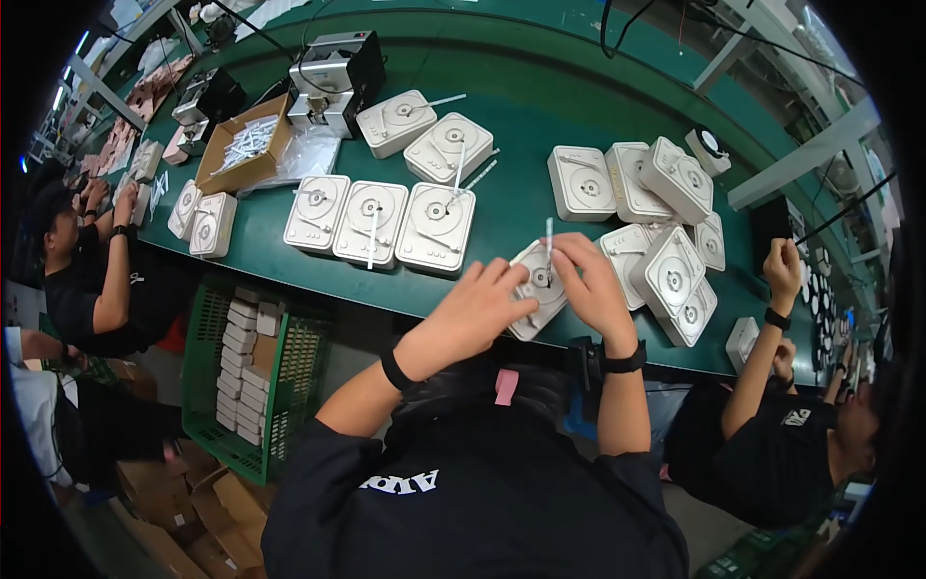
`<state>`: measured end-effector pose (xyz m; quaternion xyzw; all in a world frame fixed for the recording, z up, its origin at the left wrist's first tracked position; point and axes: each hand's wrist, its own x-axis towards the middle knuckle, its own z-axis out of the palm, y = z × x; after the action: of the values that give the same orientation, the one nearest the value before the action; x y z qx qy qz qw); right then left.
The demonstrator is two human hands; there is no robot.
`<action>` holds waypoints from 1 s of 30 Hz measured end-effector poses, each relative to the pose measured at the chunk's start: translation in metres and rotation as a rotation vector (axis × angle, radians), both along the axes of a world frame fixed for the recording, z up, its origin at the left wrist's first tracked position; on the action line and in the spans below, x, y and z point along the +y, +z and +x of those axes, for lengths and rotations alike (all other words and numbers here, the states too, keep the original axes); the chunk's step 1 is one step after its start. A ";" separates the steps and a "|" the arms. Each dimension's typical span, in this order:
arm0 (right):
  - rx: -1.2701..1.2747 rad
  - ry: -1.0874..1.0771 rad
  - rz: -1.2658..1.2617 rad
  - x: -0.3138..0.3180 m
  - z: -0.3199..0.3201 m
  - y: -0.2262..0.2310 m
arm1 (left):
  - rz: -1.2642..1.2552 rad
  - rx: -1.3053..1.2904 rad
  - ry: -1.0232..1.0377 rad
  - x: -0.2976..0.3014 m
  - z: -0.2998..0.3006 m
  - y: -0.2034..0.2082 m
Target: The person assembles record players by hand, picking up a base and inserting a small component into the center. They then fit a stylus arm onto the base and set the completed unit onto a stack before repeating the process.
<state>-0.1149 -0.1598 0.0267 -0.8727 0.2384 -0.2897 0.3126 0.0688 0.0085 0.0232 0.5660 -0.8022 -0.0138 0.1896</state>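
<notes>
At the table's front edge is a small white box shaped like a record player [552, 301], tilted, with a round disc recess on its face. My left hand [477, 307] grips its left side, fingers bent over the edge and thumb across the face. My right hand [590, 288] is at its upper right, thumb and fingers closed around a thin pale strip [550, 232] that stands up from the disc's middle. The fingers partly cover the strip's lower end. To the left, a row of like boxes [369, 224] lies face up; some have strips across them.
More boxes lie stacked at right [672, 273]. Farther left are a cardboard box of strips [224, 179], a plastic bag [307, 157] and a metal-and-black machine [336, 82]. A green crate [280, 391] of white boxes stands below the table. Co-workers [116, 265] sit on both sides.
</notes>
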 end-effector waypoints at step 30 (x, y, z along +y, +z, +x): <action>-0.098 -0.008 0.328 0.021 -0.037 -0.018 | 0.108 0.468 0.105 -0.032 -0.014 -0.027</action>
<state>-0.1514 -0.1392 0.0082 -0.7937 0.2707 -0.2904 0.4609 0.0544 -0.0236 -0.0040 0.5975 -0.7040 -0.1777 0.3402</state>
